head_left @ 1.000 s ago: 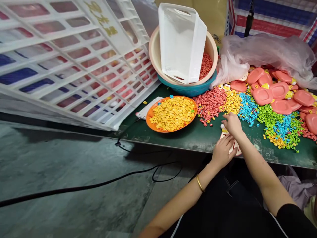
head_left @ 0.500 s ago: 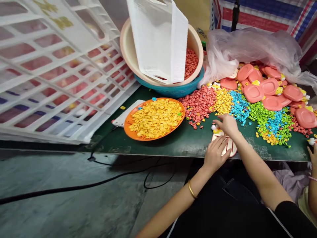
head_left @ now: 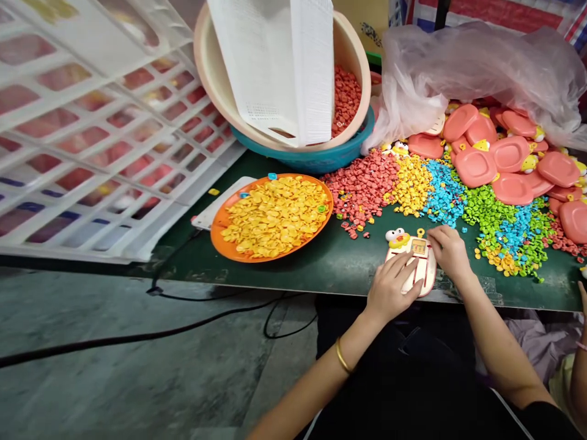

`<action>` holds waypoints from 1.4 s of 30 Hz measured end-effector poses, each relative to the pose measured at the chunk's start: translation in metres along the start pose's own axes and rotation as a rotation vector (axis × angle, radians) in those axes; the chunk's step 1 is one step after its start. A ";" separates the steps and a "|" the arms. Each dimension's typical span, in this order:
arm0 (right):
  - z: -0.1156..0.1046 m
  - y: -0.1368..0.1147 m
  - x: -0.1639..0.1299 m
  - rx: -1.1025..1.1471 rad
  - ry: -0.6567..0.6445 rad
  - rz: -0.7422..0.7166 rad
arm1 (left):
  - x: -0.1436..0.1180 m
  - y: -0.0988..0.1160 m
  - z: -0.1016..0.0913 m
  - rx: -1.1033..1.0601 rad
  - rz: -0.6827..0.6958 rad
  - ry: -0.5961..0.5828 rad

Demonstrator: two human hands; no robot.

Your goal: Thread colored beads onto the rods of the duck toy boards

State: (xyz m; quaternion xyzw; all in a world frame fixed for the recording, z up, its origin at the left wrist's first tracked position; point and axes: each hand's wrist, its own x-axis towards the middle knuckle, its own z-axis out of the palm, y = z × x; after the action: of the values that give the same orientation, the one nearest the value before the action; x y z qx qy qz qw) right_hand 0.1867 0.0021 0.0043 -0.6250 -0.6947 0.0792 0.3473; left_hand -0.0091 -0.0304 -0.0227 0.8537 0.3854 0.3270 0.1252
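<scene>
The right hand (head_left: 448,249) has drawn back from the beads to the duck toy (head_left: 411,256); the left hand (head_left: 393,286) lies flat, fingers open, on it, near the desk (head_left: 321,263) edge.

L hand (head_left: 393,286): palm down, fingers spread flat, pointing up-right; gold bangle on wrist. R hand (head_left: 448,249): just beside L, knuckles up, fingers curled, tips pressed down. Both forearms bare, reaching fwd, converging; R sleeve black.

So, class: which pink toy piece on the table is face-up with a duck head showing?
The pink duck toy under both hands at the table's near edge; the others are heaped backs-up by the bag.
</scene>
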 end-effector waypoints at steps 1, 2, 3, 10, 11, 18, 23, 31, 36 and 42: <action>-0.002 0.005 -0.010 -0.013 0.003 -0.049 | 0.001 0.000 0.001 0.006 0.005 0.011; -0.003 0.009 -0.018 -0.016 -0.003 -0.095 | 0.001 0.000 0.001 0.014 0.008 0.020; -0.003 0.012 -0.023 -0.006 -0.013 -0.134 | 0.002 0.000 0.001 0.021 0.008 0.029; -0.005 0.011 -0.021 0.257 -0.072 -0.039 | 0.004 0.001 0.000 0.050 0.003 0.035; -0.007 0.009 -0.021 0.274 -0.083 -0.017 | 0.003 0.001 0.000 0.049 0.003 0.035; 0.000 -0.009 -0.043 0.288 -0.112 -0.092 | -0.002 -0.001 0.000 -0.086 -0.059 -0.028; 0.015 -0.032 -0.023 0.407 0.006 -0.011 | -0.008 -0.002 -0.002 -0.219 -0.081 -0.005; 0.058 -0.095 0.070 0.253 -0.215 -0.094 | 0.000 0.005 -0.015 -0.017 0.049 -0.247; 0.015 -0.056 0.039 0.194 -0.100 -0.047 | 0.017 -0.006 -0.028 0.037 0.238 -0.301; -0.002 -0.003 -0.033 0.095 0.121 0.055 | 0.022 -0.024 -0.018 -0.083 0.323 -0.257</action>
State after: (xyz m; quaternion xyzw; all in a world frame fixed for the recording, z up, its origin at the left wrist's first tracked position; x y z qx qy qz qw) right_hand 0.1850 -0.0293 -0.0052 -0.6301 -0.6506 0.0837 0.4156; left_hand -0.0241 0.0010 -0.0104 0.9332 0.2107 0.2466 0.1545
